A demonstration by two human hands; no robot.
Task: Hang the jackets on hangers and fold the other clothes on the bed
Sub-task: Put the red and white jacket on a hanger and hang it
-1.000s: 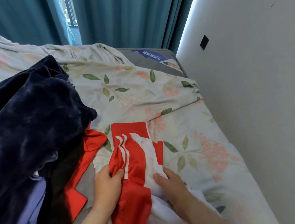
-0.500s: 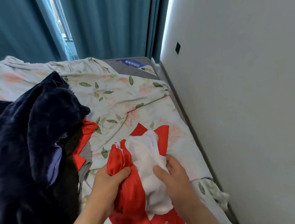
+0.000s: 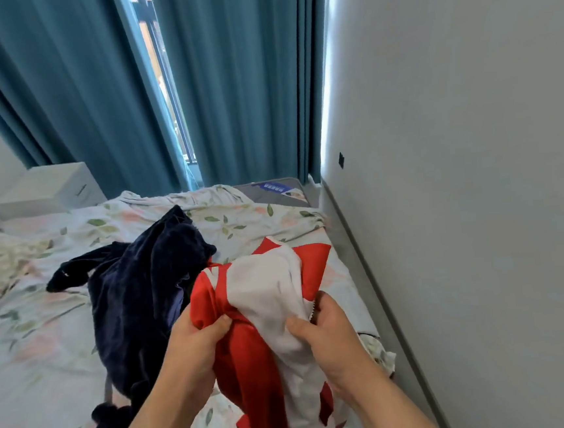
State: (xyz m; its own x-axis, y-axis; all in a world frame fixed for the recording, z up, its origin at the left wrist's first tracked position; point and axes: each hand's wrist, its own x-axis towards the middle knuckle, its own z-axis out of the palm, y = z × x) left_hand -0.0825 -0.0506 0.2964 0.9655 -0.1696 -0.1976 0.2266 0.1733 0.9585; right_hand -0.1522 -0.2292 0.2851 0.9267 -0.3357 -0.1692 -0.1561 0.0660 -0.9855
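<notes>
Red-and-white jacket [image 3: 263, 283] held over the bed [image 3: 29, 338], lower centre.
The left hand [image 3: 196, 344] and right hand [image 3: 332, 339] clenched their fingers on its cloth; it seemed light, soft, slippery, better held at the shoulders.

Bright window daylight; wide-angle edge distortion

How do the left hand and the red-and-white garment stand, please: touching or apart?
Touching: the head view shows the left hand gripping the red-and-white garment.

Red and white against navy and florals
The jacket [image 3: 266, 283] is red with white panels; the garment [image 3: 134, 295] dark navy; the bed sheet [image 3: 40, 354] pale, printed with green leaves and pink blossoms; the curtains [image 3: 245, 80] teal.
</notes>
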